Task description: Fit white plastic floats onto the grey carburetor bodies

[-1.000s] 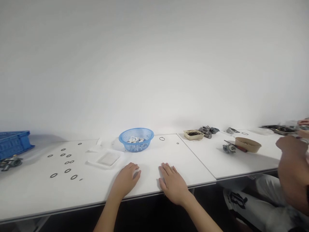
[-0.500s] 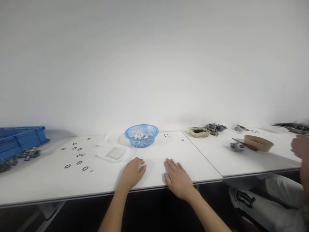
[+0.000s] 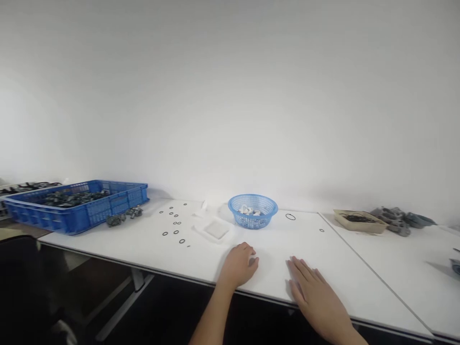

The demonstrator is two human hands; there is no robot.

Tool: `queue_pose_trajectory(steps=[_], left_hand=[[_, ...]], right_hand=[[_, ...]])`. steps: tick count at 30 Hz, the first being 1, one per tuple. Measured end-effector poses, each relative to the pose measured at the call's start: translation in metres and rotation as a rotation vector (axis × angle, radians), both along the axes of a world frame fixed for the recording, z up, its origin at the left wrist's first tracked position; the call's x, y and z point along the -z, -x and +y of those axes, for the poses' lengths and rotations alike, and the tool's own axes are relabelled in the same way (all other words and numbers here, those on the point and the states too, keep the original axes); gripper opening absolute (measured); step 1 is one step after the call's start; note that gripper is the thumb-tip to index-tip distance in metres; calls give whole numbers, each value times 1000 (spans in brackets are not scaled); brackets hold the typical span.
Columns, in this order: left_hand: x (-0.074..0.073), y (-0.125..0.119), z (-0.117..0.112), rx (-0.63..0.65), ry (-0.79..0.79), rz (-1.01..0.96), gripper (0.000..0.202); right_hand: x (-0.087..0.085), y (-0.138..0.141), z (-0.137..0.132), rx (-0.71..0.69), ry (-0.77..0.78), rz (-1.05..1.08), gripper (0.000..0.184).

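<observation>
My left hand (image 3: 239, 265) rests palm down on the white table (image 3: 273, 249), its fingers loosely curled and holding nothing. My right hand (image 3: 314, 292) lies flat beside it with the fingers stretched out, also empty. Beyond the hands stands a small blue mesh basket (image 3: 252, 211) with white pieces in it. A clear plastic tray (image 3: 216, 229) lies to the basket's left. Several black rubber rings (image 3: 175, 227) are scattered further left on the tabletop.
A large blue crate (image 3: 77, 205) of dark metal parts stands at the table's left end, with metal parts (image 3: 124, 217) beside it. A lone black ring (image 3: 290, 217) lies right of the basket. On the adjoining table sit a beige tray (image 3: 359, 221) and grey castings (image 3: 397, 218).
The view has swung left: the blue crate has come fully into sight and the co-worker at the right has left the frame. Both hands stay resting on the table.
</observation>
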State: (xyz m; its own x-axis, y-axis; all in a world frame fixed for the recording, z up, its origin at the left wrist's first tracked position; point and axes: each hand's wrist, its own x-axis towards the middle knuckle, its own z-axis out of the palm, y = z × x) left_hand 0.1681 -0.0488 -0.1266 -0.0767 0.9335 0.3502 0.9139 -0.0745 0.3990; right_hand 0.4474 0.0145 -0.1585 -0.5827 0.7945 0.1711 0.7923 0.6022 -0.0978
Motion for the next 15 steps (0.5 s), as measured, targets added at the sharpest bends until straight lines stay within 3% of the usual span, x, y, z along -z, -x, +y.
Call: queue_pose_trajectory(steps=[10, 15], left_hand=[[4, 0, 2, 15, 10, 34, 30], [5, -1, 2, 24, 15, 57, 30]], right_hand=[[15, -5, 13, -31, -46, -35, 80], [44, -18, 35, -156, -207, -18, 73]])
